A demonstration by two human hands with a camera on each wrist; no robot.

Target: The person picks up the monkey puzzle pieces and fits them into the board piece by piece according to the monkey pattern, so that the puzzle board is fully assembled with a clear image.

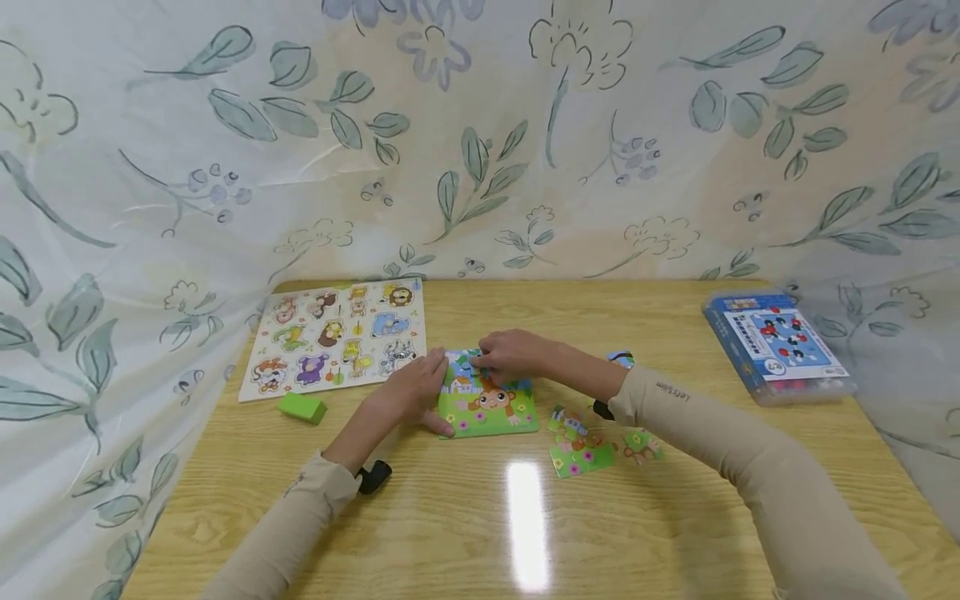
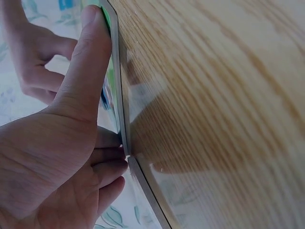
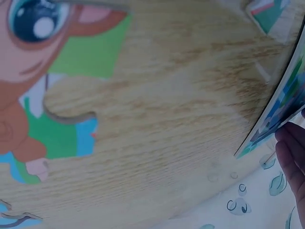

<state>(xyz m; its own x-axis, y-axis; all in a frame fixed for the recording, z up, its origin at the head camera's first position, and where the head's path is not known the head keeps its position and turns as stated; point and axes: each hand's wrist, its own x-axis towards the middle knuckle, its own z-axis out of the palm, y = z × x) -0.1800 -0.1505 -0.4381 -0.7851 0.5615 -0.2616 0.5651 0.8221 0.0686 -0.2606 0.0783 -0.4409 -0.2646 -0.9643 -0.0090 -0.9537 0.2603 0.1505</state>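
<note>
A square monkey jigsaw puzzle lies on the wooden table, its green front part showing flowers. My left hand rests along its left side, the thumb straight on the front left corner and the other fingers near the back edge. My right hand reaches over the back of the puzzle, with its fingertips touching the picture near the back left. Its fingers hide part of the surface there. Loose puzzle pieces lie to the right, among them a green flowered piece and a monkey-face piece.
An animal picture board lies at the back left, close to the puzzle. In front of it is a green block. A blue boxed set stands at the back right. Another loose piece sits beyond my right forearm.
</note>
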